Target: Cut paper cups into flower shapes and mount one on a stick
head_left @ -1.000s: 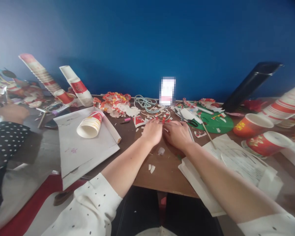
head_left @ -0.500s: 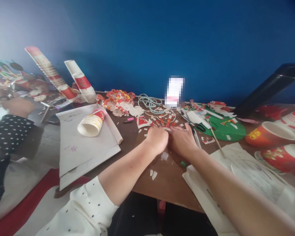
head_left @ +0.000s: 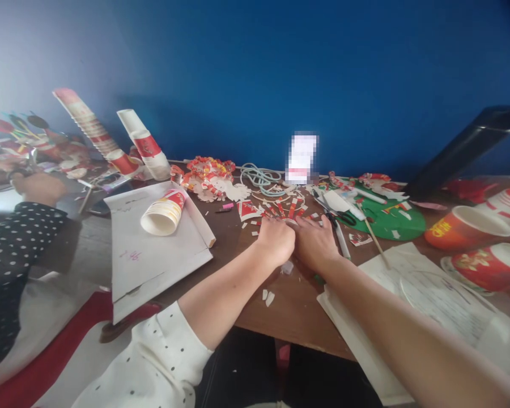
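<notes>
My left hand [head_left: 276, 241] is curled closed over the near side of a paper cup cut into red and white strips [head_left: 289, 208], which fan out beyond my knuckles. Against it lies my right hand [head_left: 315, 242], bent over the same cut cup, one finger sticking out to the side. Both sets of fingertips are mostly hidden behind the backs of the hands. White paper scraps [head_left: 268, 297] and a small clear piece [head_left: 287, 267] lie on the brown table just below. A flat red and white paper piece [head_left: 249, 209] is left of the strips.
Scissors [head_left: 344, 216] and a white marker [head_left: 342, 241] lie right of my hands, beside a green disc [head_left: 403, 224]. Paper cups [head_left: 467, 228] stand far right. Nested cups [head_left: 164, 214] rest on a white box lid [head_left: 161, 272]. A co-worker's hands [head_left: 40, 187] hold scissors at left.
My hands have drawn slightly closer together over the cut cup. The whole view has shifted a little, so things at left appear further right.
</notes>
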The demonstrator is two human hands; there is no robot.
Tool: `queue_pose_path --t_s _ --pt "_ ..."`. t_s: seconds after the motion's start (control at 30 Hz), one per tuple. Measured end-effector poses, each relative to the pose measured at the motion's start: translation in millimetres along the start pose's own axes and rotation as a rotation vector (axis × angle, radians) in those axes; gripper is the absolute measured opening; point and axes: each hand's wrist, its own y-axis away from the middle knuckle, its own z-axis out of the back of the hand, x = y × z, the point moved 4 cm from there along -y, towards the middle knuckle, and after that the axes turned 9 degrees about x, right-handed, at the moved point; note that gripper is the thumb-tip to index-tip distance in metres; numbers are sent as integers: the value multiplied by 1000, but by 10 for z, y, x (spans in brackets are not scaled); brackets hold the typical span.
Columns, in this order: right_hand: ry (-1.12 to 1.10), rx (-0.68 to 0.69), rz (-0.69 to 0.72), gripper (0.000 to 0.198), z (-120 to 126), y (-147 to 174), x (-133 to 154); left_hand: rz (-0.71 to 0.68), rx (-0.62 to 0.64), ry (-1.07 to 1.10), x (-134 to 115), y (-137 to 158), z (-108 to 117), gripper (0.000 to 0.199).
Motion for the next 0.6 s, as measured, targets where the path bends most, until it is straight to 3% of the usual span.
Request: queue_pose_path --t_s 0.17,0.33,0.6 --pt "23 56 5 36 -10 -36 32 -42 -24 20 -9 -10 -5 30" --pt "-128 -35 -2 33 -18 -32 -74 -35 -67 -33 -9 -24 -38 28" --pt "-376 -504 -137 36 259 -8 -478 -10 -88 -96 53 -45 32 16"
